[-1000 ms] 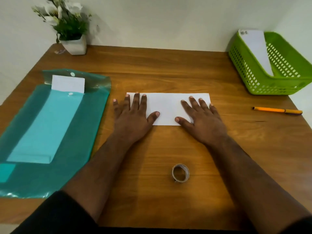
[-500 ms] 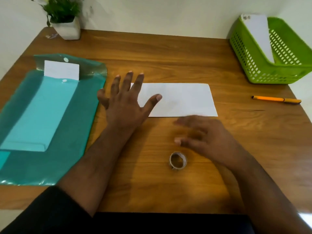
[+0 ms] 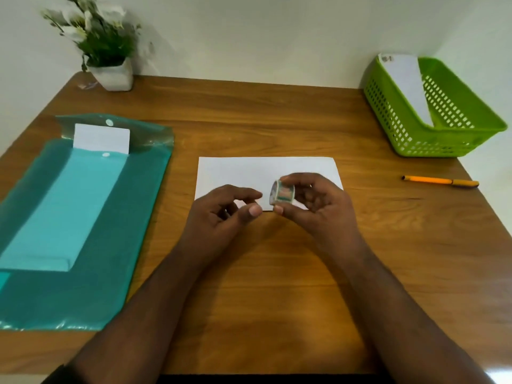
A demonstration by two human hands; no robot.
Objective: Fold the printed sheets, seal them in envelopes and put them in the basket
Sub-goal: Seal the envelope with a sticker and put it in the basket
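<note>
A white envelope (image 3: pixel 249 173) lies flat on the middle of the wooden table (image 3: pixel 277 286). Just above its near edge my right hand (image 3: pixel 313 206) grips a small roll of patterned tape (image 3: pixel 281 193) between thumb and fingers. My left hand (image 3: pixel 221 214) hovers right beside the roll with its fingers curled, thumb and forefinger close together, holding nothing that I can see. A green plastic basket (image 3: pixel 415 139) stands at the back right with one white envelope (image 3: pixel 407 81) leaning inside it.
A teal plastic folder (image 3: pixel 97 259) lies open on the left, with white paper (image 3: pixel 101 138) sticking out of its top. An orange pen (image 3: pixel 440 180) lies to the right of the envelope. A white pot with a plant (image 3: pixel 110 73) stands at the back left corner.
Both hands lifted off the envelope. My right hand dropped to the tape roll near the table's front, picked it up and brought it over the envelope; my left hand came in beside it.
</note>
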